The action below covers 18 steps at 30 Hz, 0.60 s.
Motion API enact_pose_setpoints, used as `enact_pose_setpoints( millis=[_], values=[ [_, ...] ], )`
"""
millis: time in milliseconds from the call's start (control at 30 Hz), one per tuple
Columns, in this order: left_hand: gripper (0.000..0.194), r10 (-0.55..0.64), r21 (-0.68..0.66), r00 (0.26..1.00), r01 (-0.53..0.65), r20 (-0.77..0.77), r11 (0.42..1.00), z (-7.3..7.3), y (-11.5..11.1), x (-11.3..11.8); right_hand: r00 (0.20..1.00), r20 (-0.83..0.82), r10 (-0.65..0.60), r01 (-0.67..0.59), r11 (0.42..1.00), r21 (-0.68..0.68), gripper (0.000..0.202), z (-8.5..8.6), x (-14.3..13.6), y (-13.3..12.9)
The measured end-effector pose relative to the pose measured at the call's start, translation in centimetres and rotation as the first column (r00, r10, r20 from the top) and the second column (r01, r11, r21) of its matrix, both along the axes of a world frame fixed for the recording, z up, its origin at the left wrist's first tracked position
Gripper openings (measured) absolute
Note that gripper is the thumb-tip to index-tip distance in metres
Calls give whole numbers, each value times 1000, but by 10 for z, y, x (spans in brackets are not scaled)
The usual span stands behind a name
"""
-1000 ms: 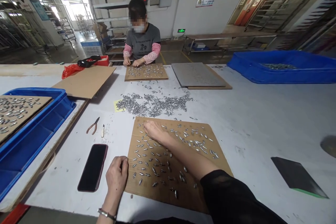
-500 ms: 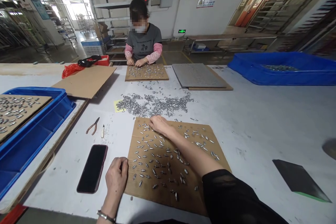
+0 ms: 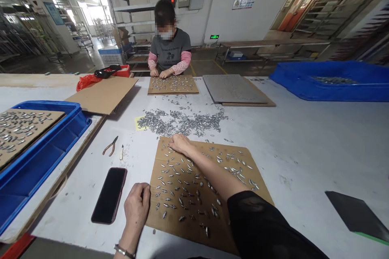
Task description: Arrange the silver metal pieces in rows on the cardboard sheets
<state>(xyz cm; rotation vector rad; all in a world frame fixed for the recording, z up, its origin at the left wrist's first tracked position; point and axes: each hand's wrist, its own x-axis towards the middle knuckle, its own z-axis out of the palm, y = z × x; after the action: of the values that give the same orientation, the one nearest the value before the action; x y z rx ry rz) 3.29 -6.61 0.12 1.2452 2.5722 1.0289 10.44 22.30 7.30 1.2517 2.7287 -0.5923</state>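
Note:
A brown cardboard sheet (image 3: 194, 230) lies before me, dotted with small silvery metal pieces (image 3: 165, 214), pointed at both ends. At its far left part my right hand (image 3: 180, 144) is closed with fingers down on the board; whatever they pinch is hidden. My left hand (image 3: 137, 201) is curled at the board's left edge, its thumb against the side of the forefinger, touching the edge. Just beyond the board spreads a loose heap of the same metal pieces (image 3: 200, 122) on the white table (image 3: 298, 141).
Left of me lie a phone (image 3: 109, 195), pliers (image 3: 110, 145) and a small white-handled tool (image 3: 121, 152). A blue tray (image 3: 68, 137) holds another filled board. Across the table a person (image 3: 170, 50) works at a board (image 3: 188, 89). A blue bin (image 3: 304, 89) stands far right; a dark plate (image 3: 355, 212) lies nearer.
My right hand has shifted slightly left along the board's far edge. My left hand keeps its place at the edge. The whole view has shifted a little.

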Motion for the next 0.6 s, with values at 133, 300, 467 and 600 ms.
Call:
enact_pose_setpoints(
  millis=[133,300,467,600],
  values=[
    [27,-6,-5,1000,6,2,1000,-1,0,-1,999,-32,14,-13,999,44,17,-4,-9,6],
    [28,-10,-4,1000,10,20,1000,0,-1,0,998,-31,46,-45,998,49,17,-3,-15,9],
    [28,-14,-5,1000,14,22,1000,-1,0,0,995,-76,71,-67,996,58,19,-4,2,14],
    [27,-12,-3,1000,12,10,1000,-1,0,0,993,-87,81,-76,995,64,15,-6,24,20]
  ],
)
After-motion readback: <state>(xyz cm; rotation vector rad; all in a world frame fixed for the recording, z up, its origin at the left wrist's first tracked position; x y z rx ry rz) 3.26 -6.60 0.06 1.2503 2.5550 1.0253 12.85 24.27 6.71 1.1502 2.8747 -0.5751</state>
